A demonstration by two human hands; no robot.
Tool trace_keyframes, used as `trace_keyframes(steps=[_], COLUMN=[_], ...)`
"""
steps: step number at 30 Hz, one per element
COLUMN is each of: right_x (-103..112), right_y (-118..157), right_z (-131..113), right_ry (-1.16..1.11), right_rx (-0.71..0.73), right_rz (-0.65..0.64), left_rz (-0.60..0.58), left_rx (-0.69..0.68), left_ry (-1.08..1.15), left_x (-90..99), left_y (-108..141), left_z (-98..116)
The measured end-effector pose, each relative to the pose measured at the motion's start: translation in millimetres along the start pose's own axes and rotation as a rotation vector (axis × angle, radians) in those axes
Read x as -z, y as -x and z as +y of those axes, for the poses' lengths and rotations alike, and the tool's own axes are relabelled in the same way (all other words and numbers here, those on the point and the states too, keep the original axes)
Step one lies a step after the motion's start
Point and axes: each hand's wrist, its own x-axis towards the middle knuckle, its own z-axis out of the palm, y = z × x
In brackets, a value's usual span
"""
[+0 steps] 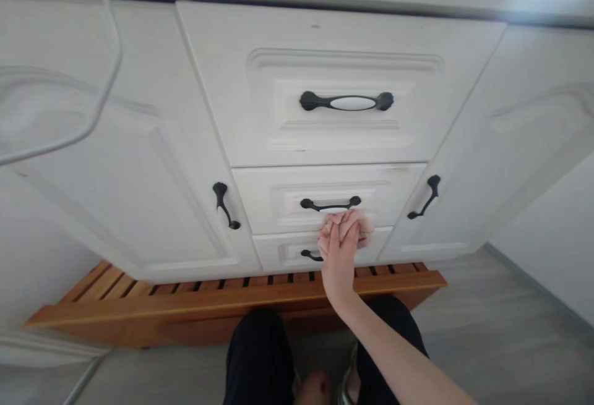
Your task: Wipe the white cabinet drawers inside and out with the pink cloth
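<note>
My right hand (341,256) is closed on a crumpled pink cloth (346,225) with reddish marks. It presses the cloth against the white drawer fronts, around the seam between the middle drawer (260,198) and the bottom drawer (269,250). Just above the cloth is the middle drawer's black handle (309,204), its pale centre partly covered. The cloth and hand hide part of the bottom handle (310,255). Low between my knees shows a blurred, shadowed patch of skin, possibly my left hand (314,387); its fingers cannot be made out.
The top drawer (278,139) has a black-and-white handle (350,102). Cabinet doors with black handles flank the drawers. A slatted wooden bench or rack (232,300) runs along the cabinet's foot, close to my knees (260,355). A white cable (116,52) hangs at upper left.
</note>
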Motion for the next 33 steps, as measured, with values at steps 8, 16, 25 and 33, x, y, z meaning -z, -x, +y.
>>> trace_keyframes(steps=[8,16,25,33], right_x=[-28,-34,-10,36], right_y=[-5,-23,-12,-24], right_z=[-90,-80,4,97], right_ry=[-0.069,-0.124,0.006,0.156], right_rx=[0.312,0.710,0.564,0.464], right_rz=[-0.028,-0.308,-0.091,-0.050], left_rz=[0.055,0.059,0.043,0.046], left_rx=[-0.018,-0.037,-0.056,-0.041], left_ry=[-0.013,-0.030,-0.058,-0.092], left_x=[-0.4,3.4,9.6,10.8], left_y=[-1,1,11,18], left_z=[0,2,3,5])
